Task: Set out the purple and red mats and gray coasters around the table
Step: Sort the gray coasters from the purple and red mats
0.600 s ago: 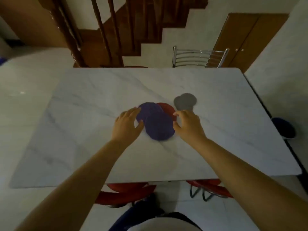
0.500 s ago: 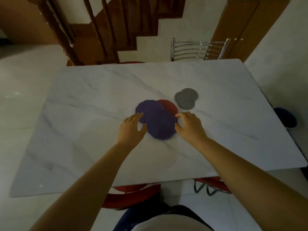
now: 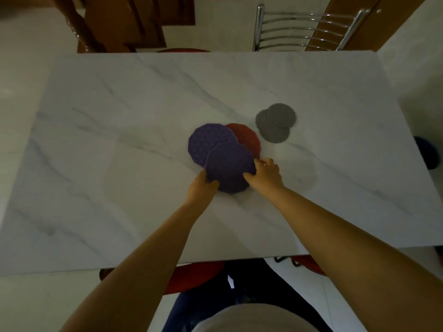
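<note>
In the middle of the white marble table (image 3: 119, 140) lies an overlapping pile of round mats. The nearest purple mat (image 3: 229, 165) is gripped on both sides: my left hand (image 3: 202, 186) pinches its lower left edge and my right hand (image 3: 265, 174) holds its right edge. A second purple mat (image 3: 206, 140) lies behind it to the left, partly covered. A red mat (image 3: 248, 137) shows behind them to the right. A small stack of gray coasters (image 3: 275, 122) rests just right of the red mat, untouched.
A metal-backed chair (image 3: 304, 29) stands at the far side on the right, and a red seat edge (image 3: 182, 50) shows at the far middle. Red stools (image 3: 191, 274) sit under the near edge. A wooden staircase (image 3: 119, 22) rises behind.
Both hands slid in from beside the front purple mat and closed on its edges. The camera view tilted down and closer to the table.
</note>
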Motion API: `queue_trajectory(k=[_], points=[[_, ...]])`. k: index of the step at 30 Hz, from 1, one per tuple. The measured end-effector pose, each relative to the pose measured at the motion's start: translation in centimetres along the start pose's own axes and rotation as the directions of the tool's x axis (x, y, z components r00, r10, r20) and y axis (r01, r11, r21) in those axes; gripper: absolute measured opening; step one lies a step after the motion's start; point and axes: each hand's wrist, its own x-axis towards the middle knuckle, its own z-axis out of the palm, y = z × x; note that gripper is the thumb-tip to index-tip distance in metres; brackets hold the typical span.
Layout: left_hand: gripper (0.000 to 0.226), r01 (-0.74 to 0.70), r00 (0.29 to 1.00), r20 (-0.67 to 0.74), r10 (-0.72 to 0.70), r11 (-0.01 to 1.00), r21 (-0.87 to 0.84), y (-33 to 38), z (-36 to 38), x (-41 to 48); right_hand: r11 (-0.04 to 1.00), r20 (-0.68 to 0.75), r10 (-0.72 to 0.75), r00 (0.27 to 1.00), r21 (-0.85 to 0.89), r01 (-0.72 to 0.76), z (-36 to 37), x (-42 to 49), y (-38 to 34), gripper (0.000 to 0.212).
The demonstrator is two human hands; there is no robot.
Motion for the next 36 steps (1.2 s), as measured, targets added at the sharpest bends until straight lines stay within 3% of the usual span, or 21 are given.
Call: queue_trajectory(k=[5,9,14,17,23,25,27,29,32,36], points=[[0.039,0.094,0.976,-0.158,-0.151,0.943,-0.32,0.4,1.1,-0.7,0.958,-0.144,0.008,0.989,0.283,0.033,0.3,0.0,0.4,0.046],[0.03,0.05,0.962,-0.205,-0.18,0.856,-0.515,0.9,1.3,-1.7,0.733,-0.07,0.03,0.997,0.68,0.026,-0.1,-0.7,1.0,0.044],[0.005,0.03,0.97,-0.143,-0.195,0.683,-0.73,0.6,-0.4,-2.9,0.638,-0.067,-0.048,0.997,0.766,0.082,-1.1,-0.9,0.9,0.036],[0.009,0.003,0.987,-0.093,-0.13,0.597,-0.802,0.1,-1.9,-3.4,0.59,-0.021,-0.139,0.99,0.801,0.1,-1.8,-0.9,0.1,0.031],[0.011,-0.038,0.996,-0.072,-0.054,0.467,-0.883,-1.2,-5.0,-4.0,0.665,0.125,-0.239,0.963,0.744,0.069,-2.8,0.8,-3.1,0.017],[0.013,-0.054,0.996,-0.078,-0.033,0.458,-0.887,-1.6,-6.0,-4.1,0.768,0.044,-0.218,0.975,0.624,0.144,-2.9,2.0,-4.3,0.016],[0.015,-0.06,0.996,-0.084,-0.035,0.445,-0.893,-2.2,-6.7,-4.1,0.906,-0.126,-0.228,0.965,0.335,0.258,-3.0,3.5,-5.4,0.031],[0.015,-0.057,0.995,-0.087,-0.053,0.418,-0.907,-3.1,-7.3,-4.3,0.958,-0.177,-0.233,0.956,0.126,0.256,-3.0,4.4,-6.7,0.055],[0.016,-0.05,0.992,-0.093,-0.09,0.394,-0.918,-4.3,-8.1,-4.3,0.987,-0.058,-0.156,0.986,-0.055,0.153,-2.5,5.2,-8.1,0.089],[0.018,-0.04,0.983,-0.103,-0.153,0.369,-0.928,-5.5,-8.7,-4.7,0.995,0.02,-0.042,0.999,-0.094,0.043,-1.8,5.8,-9.0,0.102]])
